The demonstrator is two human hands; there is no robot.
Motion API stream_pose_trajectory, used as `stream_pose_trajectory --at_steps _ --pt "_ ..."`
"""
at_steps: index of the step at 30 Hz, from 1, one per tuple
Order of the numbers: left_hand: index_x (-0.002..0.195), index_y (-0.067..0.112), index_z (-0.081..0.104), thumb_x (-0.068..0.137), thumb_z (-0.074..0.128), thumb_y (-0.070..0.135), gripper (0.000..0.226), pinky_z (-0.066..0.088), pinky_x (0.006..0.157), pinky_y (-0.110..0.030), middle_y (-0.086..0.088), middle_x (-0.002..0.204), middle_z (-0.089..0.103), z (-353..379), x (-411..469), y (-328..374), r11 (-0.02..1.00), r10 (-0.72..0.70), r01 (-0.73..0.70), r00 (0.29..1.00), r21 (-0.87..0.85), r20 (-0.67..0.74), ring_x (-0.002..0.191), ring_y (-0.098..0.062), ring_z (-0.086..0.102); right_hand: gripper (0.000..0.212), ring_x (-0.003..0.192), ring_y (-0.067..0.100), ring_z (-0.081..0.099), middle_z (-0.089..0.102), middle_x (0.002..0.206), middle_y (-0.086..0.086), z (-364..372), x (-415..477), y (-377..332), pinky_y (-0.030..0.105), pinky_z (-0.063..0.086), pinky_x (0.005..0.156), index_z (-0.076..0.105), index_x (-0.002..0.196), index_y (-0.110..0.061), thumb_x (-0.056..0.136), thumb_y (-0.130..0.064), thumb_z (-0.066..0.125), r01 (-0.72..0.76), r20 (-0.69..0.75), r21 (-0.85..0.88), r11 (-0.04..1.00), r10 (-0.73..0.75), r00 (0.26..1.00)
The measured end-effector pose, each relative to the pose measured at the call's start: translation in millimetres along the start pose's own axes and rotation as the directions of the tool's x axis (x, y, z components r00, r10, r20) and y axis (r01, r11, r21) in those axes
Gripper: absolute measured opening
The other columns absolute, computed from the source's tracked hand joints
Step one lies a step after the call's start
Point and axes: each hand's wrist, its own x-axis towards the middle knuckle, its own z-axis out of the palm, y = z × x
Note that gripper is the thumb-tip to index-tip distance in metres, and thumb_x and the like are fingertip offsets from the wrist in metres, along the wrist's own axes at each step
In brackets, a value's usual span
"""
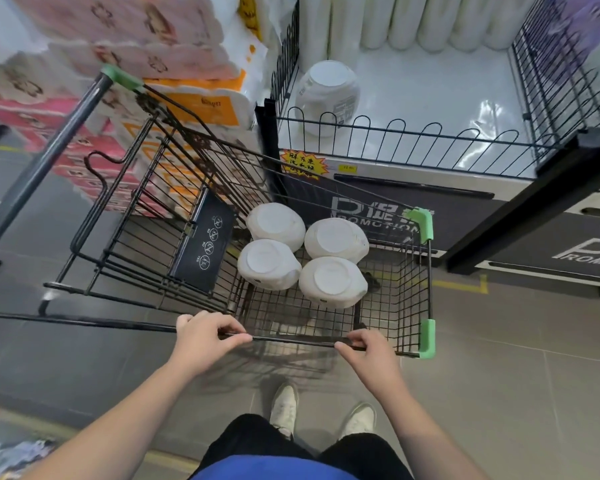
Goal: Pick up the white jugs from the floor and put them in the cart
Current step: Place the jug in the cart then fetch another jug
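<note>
four white jugs (303, 252) lie in the cart (395, 299), clustered just beyond both sets of fingers and not touching them. left hand (207, 336) and right hand (369, 348) each curl around the near rail (295, 340), fingers pressed together over the bar. loading looks about done, since no jug shows on the floor. a fifth jug (328, 95) sits in the wire bin (465, 136), well past the fingertips; taking it would mean letting go and reaching forward.

A shop: wire shopping cart (426, 237), stacked tissue packs (125, 39), and a promotion display bin (430, 133).
</note>
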Motion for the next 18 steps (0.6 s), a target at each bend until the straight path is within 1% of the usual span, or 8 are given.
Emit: stream_pose_trajectory --at_steps 3,6,8,12,16,18 --pt "0.083 0.047 0.075 0.082 0.068 0.073 0.026 0.023 0.095 -0.035 0.029 0.087 0.07 4 -6 8 1.0 -0.004 0.004 1.0 0.001 -0.014 0.097 0.003 0.054 0.04 0.095 -0.003 0.057 0.063 0.113 -0.008 -4 -2 7 0.014 0.042 0.077 0.072 0.12 -0.02 0.091 -0.047 0.078 -0.011 -0.001 0.007 1.0 0.011 1.0" --pt "0.083 0.047 0.075 0.083 0.068 0.072 0.026 0.023 0.094 -0.034 0.029 0.087 0.07 9 -9 18 1.0 0.005 -0.005 1.0 -0.001 -0.021 0.096 0.004 0.053 0.04 0.097 -0.001 0.058 0.064 0.111 -0.009 -12 -5 15 0.021 0.044 0.084 0.073 0.118 -0.02 0.089 -0.047 0.079 -0.021 -0.014 0.011 1.0 0.021 1.0" --pt "0.083 0.047 0.075 0.083 0.068 0.072 0.026 0.022 0.093 -0.033 0.029 0.086 0.07 10 -12 26 1.0 0.012 -0.012 1.0 0.004 -0.014 0.096 0.005 0.053 0.038 0.097 0.0 0.058 0.064 0.109 -0.01 -17 -7 21 0.021 0.045 0.084 0.073 0.116 -0.021 0.089 -0.047 0.079 -0.02 -0.011 0.008 1.0 0.02 1.0" --pt "0.082 0.05 0.074 0.082 0.068 0.073 0.024 0.023 0.095 -0.035 0.029 0.087 0.069 12 -18 39 1.0 0.005 -0.005 1.0 0.009 0.009 0.098 0.004 0.053 0.038 0.091 -0.004 0.055 0.063 0.107 -0.011 -25 -10 34 0.011 0.04 0.074 0.072 0.114 -0.024 0.088 -0.051 0.079 -0.011 -0.001 -0.02 1.0 0.011 1.0" --pt "0.077 0.052 0.073 0.078 0.069 0.076 0.024 0.026 0.098 -0.036 0.028 0.086 0.07 18 -26 54 1.0 -0.023 0.023 0.999 0.003 0.033 0.098 0.004 0.054 0.033 0.093 -0.002 0.058 0.064 0.106 -0.011 -40 -13 49 0.016 0.041 0.074 0.067 0.106 -0.032 0.087 -0.057 0.078 -0.001 0.035 -0.041 0.999 0.002 0.999" --pt "0.073 0.058 0.071 0.068 0.064 0.087 0.03 0.026 0.098 -0.037 0.03 0.085 0.07 20 -31 63 0.999 -0.03 0.031 0.998 -0.012 0.052 0.096 0.006 0.054 0.033 0.093 0.0 0.059 0.065 0.106 -0.011 -49 -14 55 0.018 0.041 0.073 0.065 0.103 -0.032 0.087 -0.059 0.077 0.005 0.068 -0.065 0.998 0.0 0.998"
